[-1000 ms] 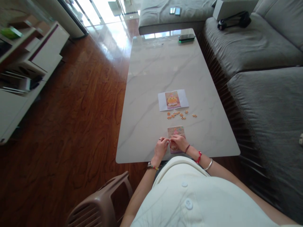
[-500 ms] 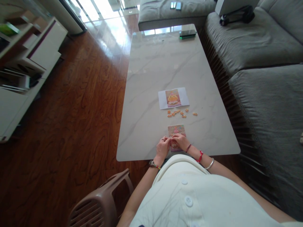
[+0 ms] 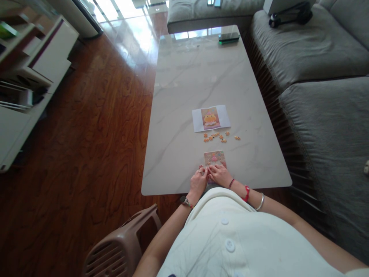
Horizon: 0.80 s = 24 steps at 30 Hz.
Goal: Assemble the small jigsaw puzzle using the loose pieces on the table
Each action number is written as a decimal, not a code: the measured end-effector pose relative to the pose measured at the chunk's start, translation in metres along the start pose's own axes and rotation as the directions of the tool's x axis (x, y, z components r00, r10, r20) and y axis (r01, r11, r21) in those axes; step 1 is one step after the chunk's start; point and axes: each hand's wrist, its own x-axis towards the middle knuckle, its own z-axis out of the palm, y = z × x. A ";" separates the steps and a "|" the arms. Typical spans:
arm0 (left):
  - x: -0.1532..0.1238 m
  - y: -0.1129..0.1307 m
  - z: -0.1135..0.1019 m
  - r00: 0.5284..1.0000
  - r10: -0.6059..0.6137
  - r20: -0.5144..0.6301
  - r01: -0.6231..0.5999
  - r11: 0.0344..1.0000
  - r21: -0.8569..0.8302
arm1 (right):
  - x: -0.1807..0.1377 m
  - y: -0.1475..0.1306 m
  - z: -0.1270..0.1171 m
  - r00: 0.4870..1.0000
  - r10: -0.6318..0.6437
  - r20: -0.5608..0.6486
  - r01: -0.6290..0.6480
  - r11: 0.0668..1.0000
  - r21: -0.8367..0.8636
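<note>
Fingers [image 3: 212, 168] bunched over the jigsaw puzzle [image 3: 214, 157], any pinch hidden.
Its far part looks assembled; loose orange pieces [image 3: 221, 136] beyond remain unplaced.

The table [image 3: 184, 80] has a smooth, glossy, marble-like top bearing a sheet [image 3: 211, 118] of matt paper. Around the table: glossy wood-grained floor [image 3: 109, 100] at nine o'clock, rumpled matt cloth sofa [image 3: 331, 119] at three, shiny metal bangle [image 3: 262, 201] at five, smooth plastic stool [image 3: 128, 232] at seven.
</note>
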 end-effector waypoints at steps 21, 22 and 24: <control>0.017 -0.019 -0.020 0.985 -0.145 -0.089 0.147 0.989 0.018 | -0.007 0.005 -0.003 0.986 0.098 -0.134 -0.084 0.991 0.108; 0.020 -0.020 -0.022 0.990 -0.125 -0.070 0.127 0.991 0.028 | -0.007 0.007 -0.004 0.981 0.124 -0.149 -0.106 0.987 0.123; 0.024 -0.020 -0.026 0.993 -0.093 -0.065 0.096 0.995 0.032 | -0.006 0.011 -0.004 0.971 0.165 -0.172 -0.139 0.978 0.152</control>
